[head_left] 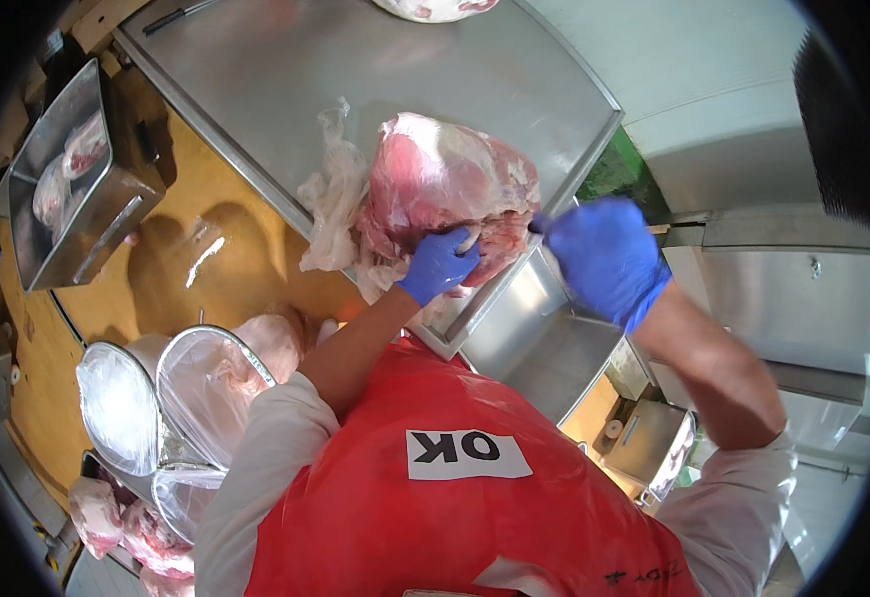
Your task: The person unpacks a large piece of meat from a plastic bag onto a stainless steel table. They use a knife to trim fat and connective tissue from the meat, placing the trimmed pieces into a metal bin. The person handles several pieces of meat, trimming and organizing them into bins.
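A large piece of raw meat (445,179), pink with white fat, lies on the near edge of a steel table (286,75). My left hand (441,267), in a blue glove, grips its near side, fingers curled by a pale bone-like end (469,239). To the right of the meat, my right hand (602,257), gloved in blue too, is closed in a fist and slightly blurred. A small dark tip (540,224) sticks out from it toward the meat; what it belongs to is hidden. Crumpled clear plastic film (335,194) lies against the meat's left side.
A steel tub (107,234) with meat pieces stands at left. Bins lined with clear plastic (116,403) stand at lower left, with more meat (156,537) below them. A steel tray (535,333) sits right of my apron. Another meat piece (435,8) lies at the table's far side.
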Available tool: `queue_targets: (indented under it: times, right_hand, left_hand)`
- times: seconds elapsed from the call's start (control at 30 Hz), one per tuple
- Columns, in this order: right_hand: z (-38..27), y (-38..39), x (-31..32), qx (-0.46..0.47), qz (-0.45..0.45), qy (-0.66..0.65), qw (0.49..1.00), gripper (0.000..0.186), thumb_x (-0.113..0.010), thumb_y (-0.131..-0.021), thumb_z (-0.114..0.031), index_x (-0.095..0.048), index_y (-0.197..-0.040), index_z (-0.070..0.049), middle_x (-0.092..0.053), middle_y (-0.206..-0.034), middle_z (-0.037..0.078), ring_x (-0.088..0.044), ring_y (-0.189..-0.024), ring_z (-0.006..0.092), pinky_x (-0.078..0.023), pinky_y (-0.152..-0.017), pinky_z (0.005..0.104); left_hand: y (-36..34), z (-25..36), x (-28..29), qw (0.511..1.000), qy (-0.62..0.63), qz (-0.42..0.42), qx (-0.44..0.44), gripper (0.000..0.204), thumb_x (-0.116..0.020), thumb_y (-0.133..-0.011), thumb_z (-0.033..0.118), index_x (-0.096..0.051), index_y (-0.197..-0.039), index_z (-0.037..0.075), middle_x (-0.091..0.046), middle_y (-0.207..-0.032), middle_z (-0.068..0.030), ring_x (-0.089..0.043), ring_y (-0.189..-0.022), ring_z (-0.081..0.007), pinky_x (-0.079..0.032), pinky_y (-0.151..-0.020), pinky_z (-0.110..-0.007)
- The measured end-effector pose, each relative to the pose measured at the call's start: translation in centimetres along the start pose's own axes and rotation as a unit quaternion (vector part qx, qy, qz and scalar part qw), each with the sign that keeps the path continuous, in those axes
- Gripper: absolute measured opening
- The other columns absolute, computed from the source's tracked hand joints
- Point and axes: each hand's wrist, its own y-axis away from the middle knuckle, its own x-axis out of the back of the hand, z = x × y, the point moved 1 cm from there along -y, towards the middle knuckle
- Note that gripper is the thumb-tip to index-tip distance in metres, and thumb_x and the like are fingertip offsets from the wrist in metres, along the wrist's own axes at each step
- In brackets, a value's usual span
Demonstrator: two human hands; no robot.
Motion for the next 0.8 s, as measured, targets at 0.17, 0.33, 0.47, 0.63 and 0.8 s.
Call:
queue_targets:
  times: [0.17, 0.33, 0.47, 0.63, 0.8]
  right_hand:
    - [5.8, -7.4, 2.1, 0.070, -0.121, 0.010, 0.990, 0.021, -0.074, -0.085, -0.032, -0.076, -0.093, -0.013, -0.071, -0.081, 0.011, -0.070, -0.082, 0.0320, -0.055, -0.076, 0.0444]
    - [10.3, -10.2, 1.0, 0.087, -0.181, -0.103, 0.974, 0.022, -0.076, -0.082, -0.028, -0.078, -0.096, -0.012, -0.072, -0.082, 0.012, -0.069, -0.078, 0.0323, -0.054, -0.073, 0.0428]
    - [11.7, -12.6, 0.4, 0.081, -0.210, -0.177, 0.958, 0.022, -0.077, -0.080, -0.026, -0.079, -0.091, -0.008, -0.073, -0.078, 0.013, -0.067, -0.066, 0.0285, -0.053, -0.065, 0.0384]
    - [14.5, -12.8, -2.8, 0.002, -0.275, -0.251, 0.928, 0.030, -0.080, -0.077, -0.030, -0.079, -0.094, -0.005, -0.074, -0.078, 0.014, -0.066, -0.064, 0.0222, -0.053, -0.066, 0.0353]
    - [15.7, -7.9, -7.3, -0.033, -0.161, -0.300, 0.940, 0.032, -0.081, -0.077, -0.034, -0.079, -0.097, -0.009, -0.074, -0.082, 0.013, -0.069, -0.071, 0.0250, -0.054, -0.071, 0.0369]
  left_hand:
    - [1.5, 0.2, -0.8, 0.997, 0.076, 0.023, -0.001, 0.014, -0.070, -0.084, 0.016, -0.062, -0.090, 0.006, -0.061, -0.071, -0.0216, -0.063, -0.066, -0.0425, -0.051, -0.057, -0.044]
    - [1.4, -0.3, 0.6, 0.996, 0.055, 0.005, -0.070, 0.013, -0.070, -0.086, 0.015, -0.060, -0.086, 0.007, -0.060, -0.070, -0.0211, -0.062, -0.065, -0.0430, -0.049, -0.055, -0.045]
    - [1.5, -0.4, 1.4, 0.995, 0.038, -0.031, -0.090, 0.014, -0.070, -0.086, 0.014, -0.058, -0.084, 0.007, -0.061, -0.072, -0.0201, -0.061, -0.065, -0.0428, -0.049, -0.056, -0.046]
    - [1.9, -0.7, 1.9, 0.988, 0.004, -0.081, -0.132, 0.012, -0.069, -0.087, 0.014, -0.059, -0.087, 0.007, -0.062, -0.076, -0.0200, -0.062, -0.067, -0.0426, -0.050, -0.057, -0.046]
    - [1.7, -1.2, 2.2, 0.989, 0.010, -0.111, -0.097, 0.012, -0.068, -0.088, 0.017, -0.063, -0.093, 0.007, -0.065, -0.080, -0.0208, -0.063, -0.070, -0.0430, -0.051, -0.058, -0.046]
